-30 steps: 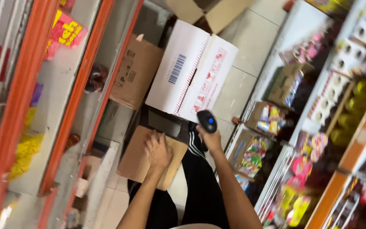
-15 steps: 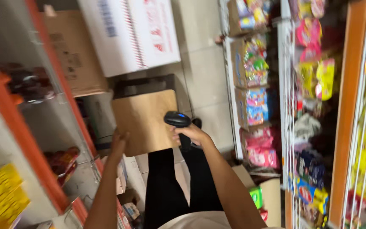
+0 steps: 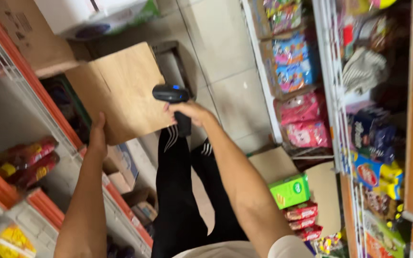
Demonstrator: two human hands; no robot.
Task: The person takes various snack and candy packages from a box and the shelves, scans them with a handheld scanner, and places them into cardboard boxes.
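Two hands working a cardboard flap (image 3: 123, 91) and a black handheld scanner (image 3: 172, 98)

The right hand (image 3: 190, 113) is clenching the scanner's handle; the left hand (image 3: 97, 138) is pinching the flap's lower-left edge beside it.

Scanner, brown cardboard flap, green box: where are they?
Scanner (image 3: 170, 93), head view, on its black head.
Brown cardboard flap (image 3: 123, 91), head view, on its bare middle.
Green box (image 3: 290, 191), head view, on its front face.

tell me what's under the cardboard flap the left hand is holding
Under the cardboard flap, only a dark box opening shows; its contents are covered. The left hand grips the flap's lower edge.
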